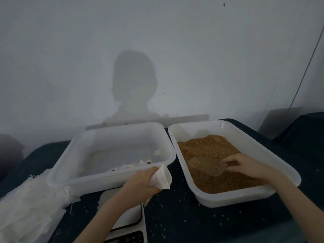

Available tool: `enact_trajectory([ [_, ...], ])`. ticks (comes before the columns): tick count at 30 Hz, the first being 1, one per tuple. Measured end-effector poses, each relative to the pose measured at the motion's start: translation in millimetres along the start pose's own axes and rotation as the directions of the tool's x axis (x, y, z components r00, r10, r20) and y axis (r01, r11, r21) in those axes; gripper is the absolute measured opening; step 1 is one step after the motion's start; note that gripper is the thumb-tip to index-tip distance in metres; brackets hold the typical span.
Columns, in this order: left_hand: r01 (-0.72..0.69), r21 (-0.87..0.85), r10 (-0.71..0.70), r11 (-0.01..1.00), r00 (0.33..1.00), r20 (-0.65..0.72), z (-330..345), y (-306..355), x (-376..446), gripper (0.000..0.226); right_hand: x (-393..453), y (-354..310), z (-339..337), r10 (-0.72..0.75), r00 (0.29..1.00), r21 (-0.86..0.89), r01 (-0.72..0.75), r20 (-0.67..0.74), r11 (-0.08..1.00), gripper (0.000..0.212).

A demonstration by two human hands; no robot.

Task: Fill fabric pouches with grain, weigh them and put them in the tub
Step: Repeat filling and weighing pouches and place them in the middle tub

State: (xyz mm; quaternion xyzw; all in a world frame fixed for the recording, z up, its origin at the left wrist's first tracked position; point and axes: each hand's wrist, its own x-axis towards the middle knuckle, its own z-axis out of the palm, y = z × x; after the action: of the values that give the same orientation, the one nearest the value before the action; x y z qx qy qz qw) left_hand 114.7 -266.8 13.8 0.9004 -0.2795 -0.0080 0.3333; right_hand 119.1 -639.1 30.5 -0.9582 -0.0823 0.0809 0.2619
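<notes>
Left hand (140, 179) grip clasps a pouch (162, 177); right hand (245, 165) grip holds the scoop (206, 165) over grain (210, 148).

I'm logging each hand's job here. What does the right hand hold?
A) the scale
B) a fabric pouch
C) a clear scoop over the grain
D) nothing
C: the right hand grips a clear scoop above the grain; the left hand holds the pouch.

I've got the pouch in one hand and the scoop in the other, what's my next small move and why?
Probably carry the scoop leftward to the pouch and tip it in. The right hand holds the scoop over the grain, apparently loaded, and the left hand holds the pouch mouth open between the tubs.
</notes>
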Motion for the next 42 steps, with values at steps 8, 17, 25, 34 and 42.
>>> enact_trajectory([
  [8, 0.04, -0.019, -0.04, 0.999, 0.999, 0.003, 0, -4, 0, 0.027, -5, -19, -7, -0.027, 0.997, 0.164, 0.039, -0.076, 0.986, 0.028],
  [17, 0.131, -0.055, -0.133, 0.99, 0.991, -0.027, -2, -9, -2, 0.044, -2, -79, -12, -0.222, 0.975, 0.1, 0.219, 0.021, 0.971, 0.021],
  [25, 0.115, 0.047, -0.116, 0.992, 0.993, 0.012, -6, -7, -4, 0.052, 0, -96, -9, -0.247, 0.968, 0.002, 0.247, 0.033, 0.969, 0.021],
  [34, 0.064, 0.18, -0.069, 0.982, 0.997, 0.022, -1, 4, 1, 0.054, 2, -113, -5, -0.16, 0.987, -0.153, 0.162, 0.028, 0.975, 0.02],
  [42, 0.114, 0.104, -0.116, 0.988, 0.993, 0.008, 4, 6, 0, 0.074, 3, -125, -5, -0.155, 0.988, -0.217, 0.149, -0.011, 0.965, 0.021],
])
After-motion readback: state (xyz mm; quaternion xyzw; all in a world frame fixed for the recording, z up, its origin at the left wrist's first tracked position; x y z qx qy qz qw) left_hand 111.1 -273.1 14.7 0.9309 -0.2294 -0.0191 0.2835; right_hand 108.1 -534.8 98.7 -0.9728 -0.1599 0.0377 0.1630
